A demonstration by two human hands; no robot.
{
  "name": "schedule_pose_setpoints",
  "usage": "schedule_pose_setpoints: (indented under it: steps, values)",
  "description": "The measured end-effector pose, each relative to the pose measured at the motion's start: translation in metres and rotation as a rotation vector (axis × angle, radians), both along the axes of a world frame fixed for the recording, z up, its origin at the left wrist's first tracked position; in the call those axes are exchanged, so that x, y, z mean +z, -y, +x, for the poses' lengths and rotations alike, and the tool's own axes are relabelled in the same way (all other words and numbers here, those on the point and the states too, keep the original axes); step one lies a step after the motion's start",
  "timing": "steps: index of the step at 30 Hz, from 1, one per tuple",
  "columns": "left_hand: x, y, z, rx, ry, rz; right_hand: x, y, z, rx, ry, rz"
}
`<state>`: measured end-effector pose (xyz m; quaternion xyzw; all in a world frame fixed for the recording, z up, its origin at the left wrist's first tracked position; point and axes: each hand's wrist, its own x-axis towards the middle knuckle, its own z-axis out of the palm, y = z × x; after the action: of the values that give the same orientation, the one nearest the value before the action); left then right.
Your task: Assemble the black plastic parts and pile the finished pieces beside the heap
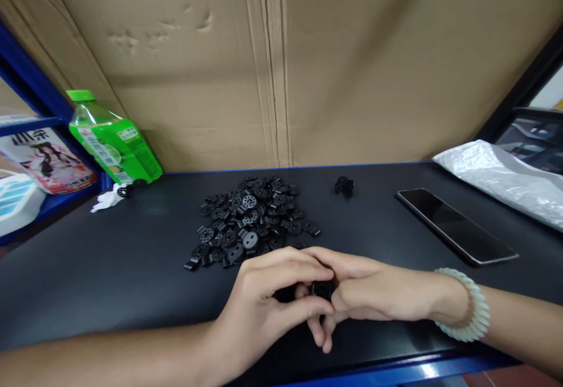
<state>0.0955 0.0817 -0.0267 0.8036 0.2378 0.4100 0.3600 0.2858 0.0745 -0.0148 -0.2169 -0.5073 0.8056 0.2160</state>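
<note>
Near the front edge of the black table, my left hand (281, 299) and my right hand (360, 287) meet around a small black plastic part (323, 289). My left thumb and index finger pinch it from the left. The fingers of my right hand close on it from the right, and some of them curl underneath. Most of the part is hidden by the fingers. Just beyond my hands lies a heap of black round plastic clips (250, 220), with holed discs and short tabs.
A few black parts (345, 186) sit apart at the back. On the right lie a phone (457, 226) and a silvery plastic bag (501, 176). To the left are a green bottle (116, 141), a crumpled white tissue (107, 198) and a blue shelf (65, 199). Cardboard (352, 70) walls the back.
</note>
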Motion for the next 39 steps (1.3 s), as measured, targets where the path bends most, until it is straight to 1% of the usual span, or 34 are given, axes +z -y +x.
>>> schedule_pose_setpoints:
  steps: [5,8,11,14,16,17,19,21,23,25,26,28,29,30,32,33,34,36,39]
  values:
    - [0.001,0.002,0.002,0.006,-0.007,0.011,0.001,0.002,-0.003,-0.058,0.079,-0.029]
    - [0.001,0.003,0.004,0.016,-0.03,0.024,0.0,0.003,-0.005,-0.058,0.108,-0.029]
    - [-0.002,0.004,0.006,0.07,-0.043,0.069,-0.001,0.003,-0.008,-0.082,0.085,-0.07]
    - [-0.004,0.005,0.007,0.118,-0.049,0.142,-0.002,0.005,-0.013,-0.126,0.031,-0.12]
    - [-0.005,0.005,0.006,0.161,-0.055,0.159,-0.003,0.006,-0.015,-0.129,-0.012,-0.145]
    - [-0.004,0.004,0.006,0.189,-0.063,0.145,-0.004,0.006,-0.016,-0.13,-0.029,-0.159]
    - [-0.002,0.002,0.005,0.221,-0.067,0.068,-0.005,0.006,-0.016,-0.148,-0.05,-0.179]
    - [0.0,0.0,0.004,0.206,-0.025,-0.069,-0.005,0.005,-0.015,-0.176,-0.063,-0.166]
    - [0.002,-0.002,0.004,0.185,0.072,-0.201,-0.004,0.002,-0.011,-0.194,-0.066,-0.108]
    - [0.003,-0.002,0.005,0.19,0.156,-0.269,-0.002,-0.001,-0.004,-0.184,-0.022,0.021]
    - [0.003,-0.003,0.005,0.193,0.179,-0.27,-0.001,-0.003,0.0,-0.173,0.032,0.122]
    - [0.002,-0.003,0.004,0.189,0.167,-0.223,0.001,-0.01,0.011,-0.187,0.17,0.396]
    - [0.002,-0.003,0.004,0.187,0.138,-0.185,0.002,-0.015,0.017,-0.236,0.247,0.558]
    - [0.001,-0.003,0.003,0.187,0.098,-0.146,0.002,-0.021,0.023,-0.313,0.324,0.729]
    - [0.001,-0.002,0.002,0.181,-0.006,-0.089,0.0,-0.037,0.037,-0.559,0.517,1.07]
    - [0.001,-0.001,0.001,0.17,-0.055,-0.071,-0.002,-0.045,0.045,-0.655,0.647,1.219]
    - [0.0,0.0,0.0,0.157,-0.096,-0.06,-0.004,-0.054,0.052,-0.72,0.759,1.331]
    - [0.001,0.001,-0.001,0.13,-0.148,-0.039,-0.01,-0.07,0.065,-0.77,0.916,1.474]
    - [0.001,0.003,-0.002,0.107,-0.177,-0.01,-0.015,-0.081,0.076,-0.828,1.013,1.527]
